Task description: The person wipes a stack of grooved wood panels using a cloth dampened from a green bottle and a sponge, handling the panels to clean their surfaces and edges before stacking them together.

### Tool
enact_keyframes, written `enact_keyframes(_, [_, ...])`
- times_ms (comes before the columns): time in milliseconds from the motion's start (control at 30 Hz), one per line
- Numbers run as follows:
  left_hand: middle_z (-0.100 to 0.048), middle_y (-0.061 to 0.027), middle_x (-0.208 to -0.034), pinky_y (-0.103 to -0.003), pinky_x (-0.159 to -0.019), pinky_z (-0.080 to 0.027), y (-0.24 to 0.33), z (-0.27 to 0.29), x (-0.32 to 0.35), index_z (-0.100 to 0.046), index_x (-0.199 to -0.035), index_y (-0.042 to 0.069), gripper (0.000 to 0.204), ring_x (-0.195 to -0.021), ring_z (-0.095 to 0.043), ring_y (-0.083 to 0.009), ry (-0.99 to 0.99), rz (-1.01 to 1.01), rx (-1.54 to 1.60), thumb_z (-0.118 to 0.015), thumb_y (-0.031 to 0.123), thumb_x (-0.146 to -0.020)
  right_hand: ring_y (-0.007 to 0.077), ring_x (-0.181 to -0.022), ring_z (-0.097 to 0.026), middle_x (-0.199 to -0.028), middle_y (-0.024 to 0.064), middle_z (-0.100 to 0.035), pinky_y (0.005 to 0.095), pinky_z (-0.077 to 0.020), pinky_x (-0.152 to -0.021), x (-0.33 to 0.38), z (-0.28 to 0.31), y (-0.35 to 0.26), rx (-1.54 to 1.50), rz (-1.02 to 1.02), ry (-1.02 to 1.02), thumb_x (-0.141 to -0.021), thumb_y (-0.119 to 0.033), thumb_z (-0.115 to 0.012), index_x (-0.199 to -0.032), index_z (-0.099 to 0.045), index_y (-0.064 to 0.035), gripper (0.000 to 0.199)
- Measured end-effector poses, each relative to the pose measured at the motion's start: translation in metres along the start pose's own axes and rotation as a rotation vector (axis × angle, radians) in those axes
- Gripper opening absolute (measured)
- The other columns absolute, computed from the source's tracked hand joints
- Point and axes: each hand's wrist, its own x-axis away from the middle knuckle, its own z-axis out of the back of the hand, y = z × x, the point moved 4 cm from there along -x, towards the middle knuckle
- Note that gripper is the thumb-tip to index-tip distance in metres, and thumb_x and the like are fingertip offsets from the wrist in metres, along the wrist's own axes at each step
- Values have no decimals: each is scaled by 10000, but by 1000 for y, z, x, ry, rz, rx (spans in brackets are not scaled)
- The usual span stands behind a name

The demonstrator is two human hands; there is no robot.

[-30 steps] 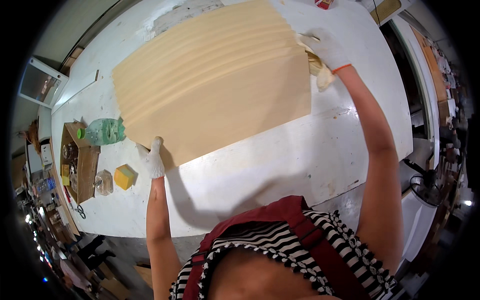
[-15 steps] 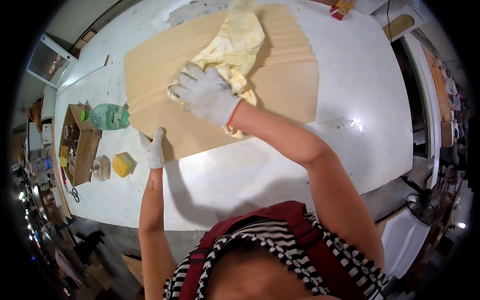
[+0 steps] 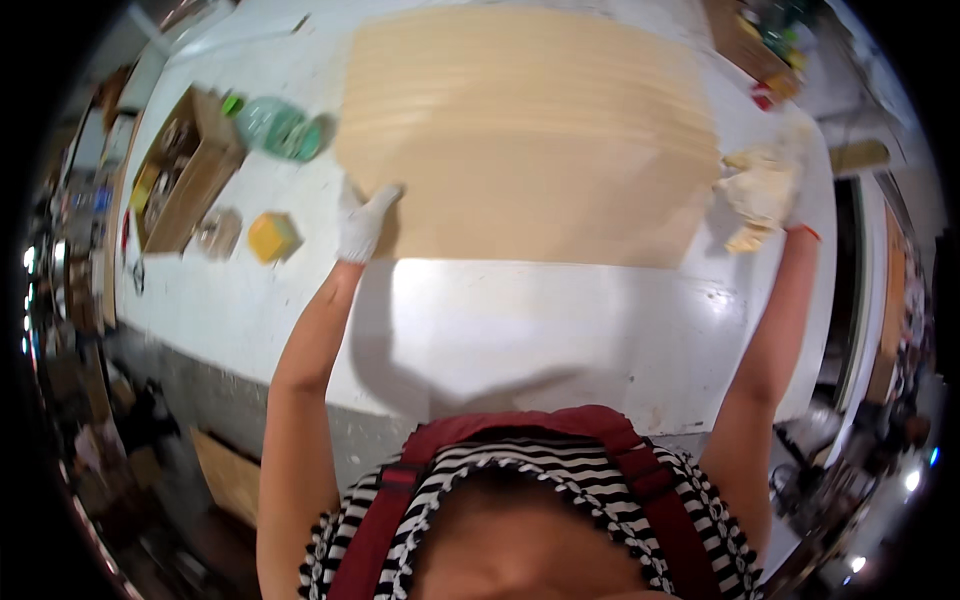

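Head view: the right hand (image 3: 797, 175), clamped on the pale cloth (image 3: 758, 195), has swept toward the right edge of the surface (image 3: 500, 330), uncovering the tan sheets (image 3: 530, 190) back from its near edge; the left hand (image 3: 364, 222) thumbs them, grip unclear.

Sheets (image 3: 540, 190): tan, thin, several, lying flat on the white table (image 3: 520, 320) in an overlapping stack. Far portion shows staggered, band-like edges running crosswise, somewhat blurred; near portion plain and smooth. Near edge straight, roughly level from left to right. Count not determinable.

Cloth (image 3: 758, 195): pale cream-yellow, crumpled, blurred, just beside the stack's right edge; contact with the sheets cannot be determined.
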Motion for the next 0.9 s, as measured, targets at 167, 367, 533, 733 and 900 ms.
enact_keyframes(167, [-609,-141,-1176,-325,-904,-500,15,-13,1,-447,-1301,-32,677,-1060,-595,-204,-16,73,68,-797,170,-758,319,-1180,-550,-1297,163,-580,430,-410,-1028,50,-117,-13,1176,516,297,-882,-523,-556,-1365,-485,-44,683])
enact_keyframes(367, [-564,-135,-1227,-349,-974,-461,22,-9,-5,-378,-1358,14,887,-1147,-550,-241,-91,-57,-25,-873,241,-657,346,-1172,-547,-1285,187,-578,453,-402,-1017,75,-286,-7,1306,812,187,-855,-581,-555,-1316,-562,-90,674])
enact_keyframes(533, [-550,-154,-1275,-356,-994,-450,-8,-17,-12,-425,-1349,25,867,-1156,-555,-252,-299,222,-38,-869,333,-671,301,-892,-625,-958,134,-660,451,-484,-783,147,-522,-34,1106,1072,-101,-877,-473,-547,-1004,-649,-79,426])
enact_keyframes(733, [-541,-155,-1352,-358,-992,-449,-86,-8,-15,-450,-1381,51,900,-1192,-553,-257,-47,76,-48,-865,405,-664,276,-904,-642,-911,131,-663,432,-502,-785,177,-578,-45,983,1055,-500,-875,-222,-525,-1006,-646,-74,232])
enact_keyframes(900, [-507,-175,-1331,-384,-1031,-409,12,-6,-6,-457,-1347,33,894,-1206,-500,-299,-104,53,-74,-871,384,-636,310,-1057,-596,-1154,152,-637,408,-476,-921,131,-409,-23,729,1413,-132,-900,-202,-569,-1215,-621,-62,349])
